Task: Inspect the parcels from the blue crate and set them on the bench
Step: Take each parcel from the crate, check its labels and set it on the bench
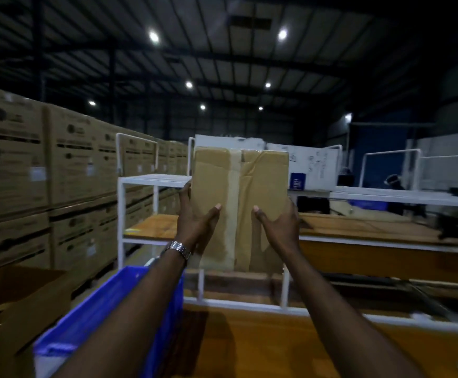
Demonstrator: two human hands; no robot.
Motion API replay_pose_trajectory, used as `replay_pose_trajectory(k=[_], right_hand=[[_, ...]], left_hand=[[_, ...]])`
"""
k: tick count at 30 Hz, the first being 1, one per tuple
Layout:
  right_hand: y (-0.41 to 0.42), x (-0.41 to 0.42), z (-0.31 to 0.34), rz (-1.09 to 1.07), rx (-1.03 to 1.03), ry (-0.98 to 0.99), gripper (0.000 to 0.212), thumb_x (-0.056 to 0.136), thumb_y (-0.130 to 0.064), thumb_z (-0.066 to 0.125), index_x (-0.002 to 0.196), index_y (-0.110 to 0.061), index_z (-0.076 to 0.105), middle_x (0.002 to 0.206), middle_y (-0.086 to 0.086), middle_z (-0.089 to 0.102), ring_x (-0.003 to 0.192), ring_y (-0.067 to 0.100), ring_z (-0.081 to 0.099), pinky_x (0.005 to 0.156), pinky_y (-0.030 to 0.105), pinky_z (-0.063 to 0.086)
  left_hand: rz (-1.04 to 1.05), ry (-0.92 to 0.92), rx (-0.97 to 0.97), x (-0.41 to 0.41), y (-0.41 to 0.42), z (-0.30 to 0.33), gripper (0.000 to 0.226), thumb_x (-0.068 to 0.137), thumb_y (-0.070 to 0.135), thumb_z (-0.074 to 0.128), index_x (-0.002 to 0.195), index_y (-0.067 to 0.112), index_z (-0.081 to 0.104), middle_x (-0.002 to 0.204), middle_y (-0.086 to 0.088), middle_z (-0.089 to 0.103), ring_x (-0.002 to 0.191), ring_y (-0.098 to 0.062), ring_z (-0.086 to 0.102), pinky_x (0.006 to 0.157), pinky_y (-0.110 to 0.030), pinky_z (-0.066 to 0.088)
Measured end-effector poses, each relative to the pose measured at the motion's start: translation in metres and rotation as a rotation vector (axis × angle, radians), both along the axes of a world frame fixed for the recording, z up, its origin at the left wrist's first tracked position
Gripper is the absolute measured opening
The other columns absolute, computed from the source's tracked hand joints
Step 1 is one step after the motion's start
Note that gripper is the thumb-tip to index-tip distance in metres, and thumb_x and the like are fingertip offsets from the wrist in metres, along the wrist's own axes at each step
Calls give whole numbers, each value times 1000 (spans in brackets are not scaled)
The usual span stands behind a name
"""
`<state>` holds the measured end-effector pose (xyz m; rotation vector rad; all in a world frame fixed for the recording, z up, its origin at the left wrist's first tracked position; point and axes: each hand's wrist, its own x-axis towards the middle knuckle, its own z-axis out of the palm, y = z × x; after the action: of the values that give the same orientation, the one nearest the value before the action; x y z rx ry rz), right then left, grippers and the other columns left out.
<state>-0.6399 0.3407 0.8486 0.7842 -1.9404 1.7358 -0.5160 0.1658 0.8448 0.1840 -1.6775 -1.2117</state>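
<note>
A brown cardboard parcel (240, 186) with a strip of tape down its middle is held upright in front of me, well above the wooden bench (263, 345). My left hand (195, 216) grips its left edge, thumb on the near face and fingers wrapped behind. My right hand (276, 222) grips its lower right side the same way. The blue crate (97, 320) stands at the bench's left end, under my left forearm; its inside is hidden.
White metal-framed benches (151, 180) with wooden tops stand ahead. Stacked brown cartons (45, 170) wall off the left side. An open cardboard box (12, 301) sits at lower left. A white carton (312, 167) rests on the far shelf.
</note>
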Motion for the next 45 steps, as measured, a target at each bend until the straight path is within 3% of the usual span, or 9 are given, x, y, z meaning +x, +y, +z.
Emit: replay_pose_trajectory(k=[2,6,9,14,18,24,31,37,45], right_hand=[[23,-20,5,-36,-13,4,82,85,-39,85,148,-7,44,143,15,54,129,32,55,100,36,50],[55,-48,10,-66,7,13,81,86,-36,85,148,-7,43,145,14,53,131,30,54,104,37,49],[60,-61,11,-93,39,15,82,84,-38,86,147,-9,43,144,13,53,130,28,54,105,45,51],[44,-66,4,-98,101,-2,82,83,-35,87,147,-6,45,144,14,49,131,27,51,92,25,39],[19,-59,-2,-108,95,-9,84,82,-33,88,147,-6,42,145,14,48,132,28,49,93,24,38],[-14,-42,-5,-93,69,-1,89,83,-31,87,152,-8,37,149,13,45,136,27,47,99,28,41],[-19,-38,1,-119,53,31,79,83,-31,87,145,-7,43,144,13,48,130,26,50,93,27,41],[-8,-49,9,-139,32,51,85,84,-34,87,149,-8,40,147,12,47,133,26,49,99,30,44],[14,-58,13,-122,43,41,85,85,-29,85,152,-9,37,149,12,46,134,26,49,94,27,39]], left_hand=[[-48,-8,3,-28,17,4,100,67,43,90,146,47,28,149,-2,53,130,-20,60,112,-52,49],[-81,-28,-53,-61,45,8,100,82,16,88,156,27,21,145,-1,48,129,-22,55,114,-50,46],[-81,-51,-31,-75,49,3,101,83,17,87,156,33,19,138,1,52,121,-21,58,111,-48,48],[-31,-78,-53,-81,32,-6,106,79,23,91,156,35,19,151,-6,51,121,-22,57,103,-38,48],[12,-70,-79,-79,7,-10,111,74,23,94,157,28,20,152,-7,50,124,-18,55,104,-32,44],[55,-75,-54,-70,-28,-17,104,72,30,95,152,22,29,142,-6,60,121,-23,61,103,-32,47],[46,-27,-42,-62,-25,-9,100,76,22,93,154,21,30,127,6,55,113,-13,56,96,-24,42],[35,-41,-80,-72,-12,5,105,75,27,92,156,25,26,149,-8,53,124,-24,57,103,-41,49],[56,-41,-71,-86,4,8,98,72,28,96,146,21,32,140,-7,61,119,-26,63,103,-43,53]])
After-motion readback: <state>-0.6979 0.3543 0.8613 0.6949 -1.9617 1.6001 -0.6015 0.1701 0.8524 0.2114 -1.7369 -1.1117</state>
